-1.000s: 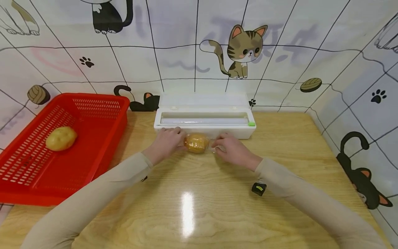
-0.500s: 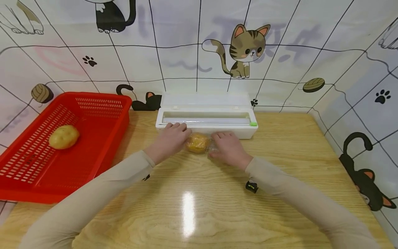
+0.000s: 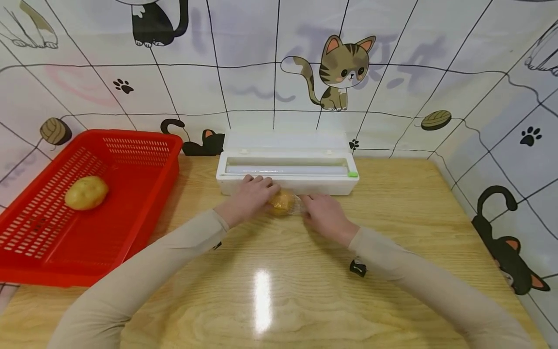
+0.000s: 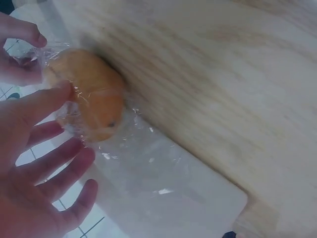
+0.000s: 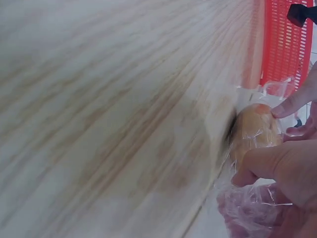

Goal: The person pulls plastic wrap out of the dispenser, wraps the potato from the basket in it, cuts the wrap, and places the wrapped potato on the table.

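A potato (image 3: 282,202) wrapped in clear cling film lies on the table in front of the white cling film dispenser (image 3: 287,185). My left hand (image 3: 249,198) holds its left end; in the left wrist view the thumb (image 4: 47,101) presses on the wrapped potato (image 4: 94,94), with the other fingers spread behind it. On the other end, my right hand (image 3: 328,215) pinches the gathered cling film (image 5: 252,206) between thumb and fingers, as the right wrist view shows. Part of the potato is hidden under the left fingers in the head view.
To the left stands a red plastic basket (image 3: 131,213) with one unwrapped potato (image 3: 86,193) in it. The dispenser's lid (image 3: 289,140) is raised, a film roll (image 3: 285,169) inside. A cat-patterned wall covering (image 3: 244,87) rises behind the wooden table (image 3: 209,300).
My left hand has shifted right, over the potato's left end. The right hand spread over the film on the right side, then drew back slightly, pinching it.
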Demonstrator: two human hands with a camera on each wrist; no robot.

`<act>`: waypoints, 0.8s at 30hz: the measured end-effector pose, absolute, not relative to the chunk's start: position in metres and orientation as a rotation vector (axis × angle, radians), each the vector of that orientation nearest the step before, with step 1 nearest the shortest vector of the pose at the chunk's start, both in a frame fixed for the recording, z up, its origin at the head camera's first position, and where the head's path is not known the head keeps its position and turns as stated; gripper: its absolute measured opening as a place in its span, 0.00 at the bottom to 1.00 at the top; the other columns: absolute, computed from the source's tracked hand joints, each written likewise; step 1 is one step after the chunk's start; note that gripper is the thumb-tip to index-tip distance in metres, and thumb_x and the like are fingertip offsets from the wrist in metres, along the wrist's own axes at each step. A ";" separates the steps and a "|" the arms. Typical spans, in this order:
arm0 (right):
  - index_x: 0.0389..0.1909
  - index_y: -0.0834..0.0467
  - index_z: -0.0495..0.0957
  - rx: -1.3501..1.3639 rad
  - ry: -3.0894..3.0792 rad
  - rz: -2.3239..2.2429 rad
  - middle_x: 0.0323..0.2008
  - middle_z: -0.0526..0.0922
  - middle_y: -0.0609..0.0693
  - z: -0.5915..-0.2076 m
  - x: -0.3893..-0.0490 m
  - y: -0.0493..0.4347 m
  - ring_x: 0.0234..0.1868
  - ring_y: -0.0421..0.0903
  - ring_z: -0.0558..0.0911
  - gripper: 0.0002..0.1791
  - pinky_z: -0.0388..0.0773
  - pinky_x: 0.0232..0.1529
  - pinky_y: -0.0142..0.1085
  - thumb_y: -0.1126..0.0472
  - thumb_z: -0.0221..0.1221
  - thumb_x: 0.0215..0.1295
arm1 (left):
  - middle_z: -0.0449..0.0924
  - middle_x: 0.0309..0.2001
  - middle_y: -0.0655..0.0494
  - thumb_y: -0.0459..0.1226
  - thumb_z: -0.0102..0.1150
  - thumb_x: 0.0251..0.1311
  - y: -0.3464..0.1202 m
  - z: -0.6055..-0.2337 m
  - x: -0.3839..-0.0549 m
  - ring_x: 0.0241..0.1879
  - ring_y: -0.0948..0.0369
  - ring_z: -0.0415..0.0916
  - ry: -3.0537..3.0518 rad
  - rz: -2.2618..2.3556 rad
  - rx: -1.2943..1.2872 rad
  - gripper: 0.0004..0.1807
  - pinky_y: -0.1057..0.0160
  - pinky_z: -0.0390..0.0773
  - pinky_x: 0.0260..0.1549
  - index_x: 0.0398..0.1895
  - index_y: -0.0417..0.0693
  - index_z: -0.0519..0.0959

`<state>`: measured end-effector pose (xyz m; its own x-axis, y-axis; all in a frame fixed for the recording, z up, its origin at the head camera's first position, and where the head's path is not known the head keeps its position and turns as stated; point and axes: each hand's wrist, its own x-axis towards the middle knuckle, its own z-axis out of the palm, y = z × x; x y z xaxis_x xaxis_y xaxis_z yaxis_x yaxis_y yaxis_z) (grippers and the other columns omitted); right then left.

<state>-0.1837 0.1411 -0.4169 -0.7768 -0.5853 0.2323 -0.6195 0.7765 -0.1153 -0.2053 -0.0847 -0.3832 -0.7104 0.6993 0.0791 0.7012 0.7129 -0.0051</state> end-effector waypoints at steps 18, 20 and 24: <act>0.63 0.70 0.66 0.942 -2.843 0.086 0.56 0.73 0.65 -0.402 -0.173 0.140 0.58 0.61 0.70 0.41 0.66 0.59 0.52 0.55 0.70 0.52 | 0.74 0.44 0.50 0.43 0.69 0.56 -0.078 -0.377 -0.203 0.43 0.53 0.72 -2.965 -0.041 -1.085 0.23 0.49 0.74 0.45 0.52 0.46 0.74; 0.61 0.69 0.68 0.966 -2.805 0.036 0.53 0.75 0.64 -0.404 -0.176 0.137 0.57 0.60 0.72 0.37 0.68 0.57 0.51 0.55 0.68 0.54 | 0.74 0.44 0.50 0.43 0.69 0.56 -0.078 -0.377 -0.202 0.43 0.53 0.72 -2.955 -0.036 -1.082 0.23 0.50 0.74 0.45 0.52 0.46 0.73; 0.54 0.65 0.73 0.981 -2.776 -0.050 0.46 0.81 0.59 -0.409 -0.182 0.136 0.48 0.56 0.79 0.21 0.71 0.51 0.48 0.64 0.63 0.60 | 0.74 0.44 0.49 0.42 0.68 0.57 -0.076 -0.379 -0.201 0.43 0.53 0.72 -2.946 -0.049 -1.115 0.23 0.51 0.75 0.44 0.52 0.44 0.72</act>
<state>-0.1819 0.1361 -0.4095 -0.7607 -0.6254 0.1737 -0.6188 0.7795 0.0968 -0.2010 -0.0762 -0.3789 -0.7495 0.6619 0.0025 0.6617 0.7491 0.0322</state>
